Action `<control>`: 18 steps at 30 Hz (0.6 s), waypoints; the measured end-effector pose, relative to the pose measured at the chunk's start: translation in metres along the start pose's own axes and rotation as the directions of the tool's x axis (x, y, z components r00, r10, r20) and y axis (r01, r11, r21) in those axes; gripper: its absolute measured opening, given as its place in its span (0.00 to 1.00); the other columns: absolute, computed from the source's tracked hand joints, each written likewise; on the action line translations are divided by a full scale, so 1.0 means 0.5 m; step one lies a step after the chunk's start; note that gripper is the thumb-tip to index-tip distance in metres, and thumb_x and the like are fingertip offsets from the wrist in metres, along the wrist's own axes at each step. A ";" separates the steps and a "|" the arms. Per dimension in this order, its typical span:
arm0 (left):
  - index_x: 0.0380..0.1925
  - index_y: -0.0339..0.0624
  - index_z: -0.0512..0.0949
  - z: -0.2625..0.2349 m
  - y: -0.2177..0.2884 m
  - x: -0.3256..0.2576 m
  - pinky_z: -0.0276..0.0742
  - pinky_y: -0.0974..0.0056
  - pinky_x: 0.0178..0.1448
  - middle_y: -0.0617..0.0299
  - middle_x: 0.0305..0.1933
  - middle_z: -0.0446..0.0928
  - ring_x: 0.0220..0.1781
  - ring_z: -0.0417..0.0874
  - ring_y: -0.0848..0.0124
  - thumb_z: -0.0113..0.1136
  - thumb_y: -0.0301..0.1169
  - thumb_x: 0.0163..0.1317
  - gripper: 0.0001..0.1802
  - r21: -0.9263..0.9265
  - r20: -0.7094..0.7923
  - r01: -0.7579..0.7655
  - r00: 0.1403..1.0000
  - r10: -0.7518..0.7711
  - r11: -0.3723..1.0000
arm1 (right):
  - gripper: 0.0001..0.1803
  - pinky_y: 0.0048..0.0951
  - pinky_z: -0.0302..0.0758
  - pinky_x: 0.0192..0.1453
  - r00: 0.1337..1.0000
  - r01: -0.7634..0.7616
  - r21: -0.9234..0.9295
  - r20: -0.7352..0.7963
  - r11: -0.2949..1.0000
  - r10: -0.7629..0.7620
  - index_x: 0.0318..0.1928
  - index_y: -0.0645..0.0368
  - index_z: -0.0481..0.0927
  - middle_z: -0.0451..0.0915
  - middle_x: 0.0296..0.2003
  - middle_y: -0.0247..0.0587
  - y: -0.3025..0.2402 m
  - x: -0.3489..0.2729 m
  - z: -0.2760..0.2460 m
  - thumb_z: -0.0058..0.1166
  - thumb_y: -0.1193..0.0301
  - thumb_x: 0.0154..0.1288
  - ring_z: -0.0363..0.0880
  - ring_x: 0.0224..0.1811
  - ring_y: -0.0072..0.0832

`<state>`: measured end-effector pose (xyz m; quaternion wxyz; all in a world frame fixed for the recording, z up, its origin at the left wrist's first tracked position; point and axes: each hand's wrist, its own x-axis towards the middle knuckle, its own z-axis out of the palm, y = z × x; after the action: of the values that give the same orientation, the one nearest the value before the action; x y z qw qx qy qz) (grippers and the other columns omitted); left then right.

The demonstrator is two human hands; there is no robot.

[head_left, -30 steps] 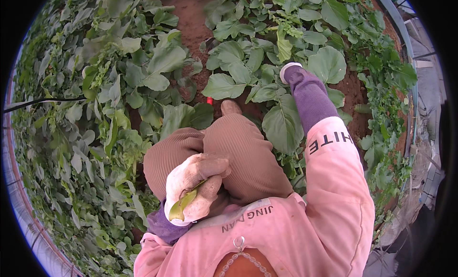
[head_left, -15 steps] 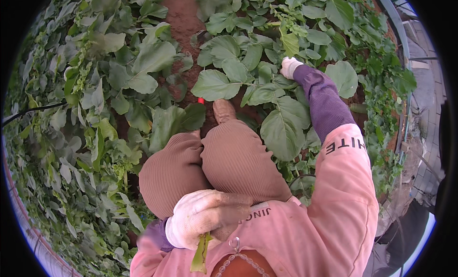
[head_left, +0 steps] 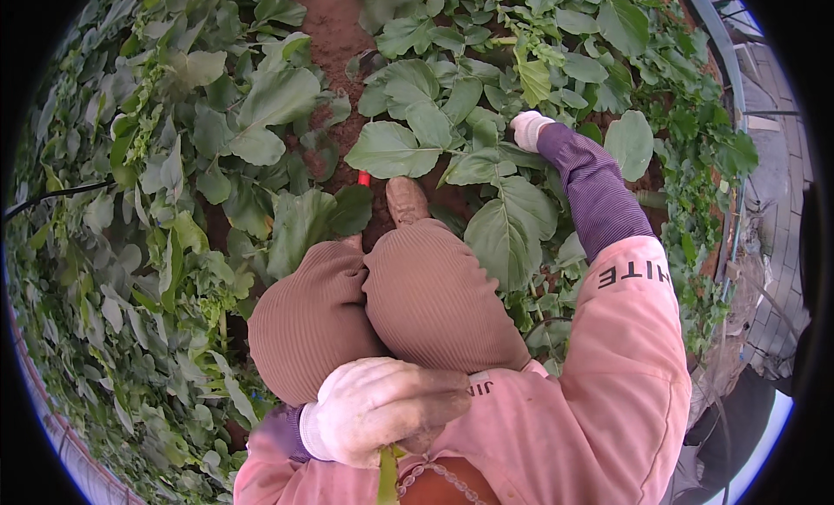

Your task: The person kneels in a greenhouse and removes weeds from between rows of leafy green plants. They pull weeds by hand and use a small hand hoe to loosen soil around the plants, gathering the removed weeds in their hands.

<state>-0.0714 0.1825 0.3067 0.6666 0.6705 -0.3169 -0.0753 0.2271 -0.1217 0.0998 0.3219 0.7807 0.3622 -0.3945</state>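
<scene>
My left hand (head_left: pixel 387 411), in a whitish work glove, is held over my lap with its fingers curled. From under it hangs a strip of green leaf (head_left: pixel 388 481); the rest of it is hidden by the glove. My right arm reaches forward into the leafy plants. There my right hand (head_left: pixel 528 129), gloved too, is closed among the leaves beside a broad-leaved plant (head_left: pixel 512 227); whatever it grips is out of sight. A pale yellow-green leaf (head_left: pixel 532 77) stands just beyond it.
Between the plant rows runs a reddish soil strip (head_left: pixel 334 36). A red object (head_left: pixel 364 178) lies by my brown shoe (head_left: pixel 407 201). Dense foliage (head_left: pixel 113 270) fills the left, where a black hose (head_left: pixel 61 192) crosses. At right is a paved path (head_left: pixel 782 157) behind a bluish edge.
My left hand has shifted slightly right and the leaf strip under it has turned more upright. My right hand has dropped slightly nearer me among the leaves, still closed.
</scene>
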 end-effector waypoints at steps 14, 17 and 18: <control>0.41 0.32 0.76 0.016 0.005 0.018 0.75 0.64 0.31 0.51 0.44 0.75 0.31 0.79 0.64 0.60 0.31 0.41 0.23 0.173 -0.029 -0.008 0.999 0.013 0.985 | 0.24 0.39 0.69 0.56 0.825 -0.427 0.439 -0.168 0.791 0.539 0.51 0.59 0.73 0.75 0.48 0.50 0.059 0.102 0.066 0.36 0.57 0.62 0.73 0.52 0.44; 0.33 0.37 0.78 0.019 0.009 0.022 0.76 0.67 0.29 0.53 0.38 0.78 0.28 0.79 0.67 0.59 0.23 0.38 0.17 0.189 -0.089 0.039 0.996 -0.023 0.981 | 0.27 0.40 0.69 0.55 0.802 -0.426 0.349 -0.281 0.834 0.527 0.52 0.55 0.72 0.77 0.45 0.50 0.064 0.156 0.094 0.34 0.51 0.63 0.76 0.49 0.44; 0.30 0.40 0.79 0.020 0.010 0.023 0.76 0.69 0.28 0.54 0.35 0.79 0.26 0.80 0.68 0.58 0.19 0.36 0.15 0.190 -0.115 0.065 0.992 -0.044 0.980 | 0.26 0.40 0.70 0.55 0.767 -0.406 0.430 -0.320 0.806 0.557 0.53 0.54 0.72 0.77 0.46 0.49 0.063 0.151 0.093 0.35 0.52 0.63 0.76 0.48 0.44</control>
<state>-0.0693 0.1684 0.3143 0.6124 0.7437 -0.2669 -0.0254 0.2673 -0.1517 0.0203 0.1870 0.9580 0.1354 -0.1701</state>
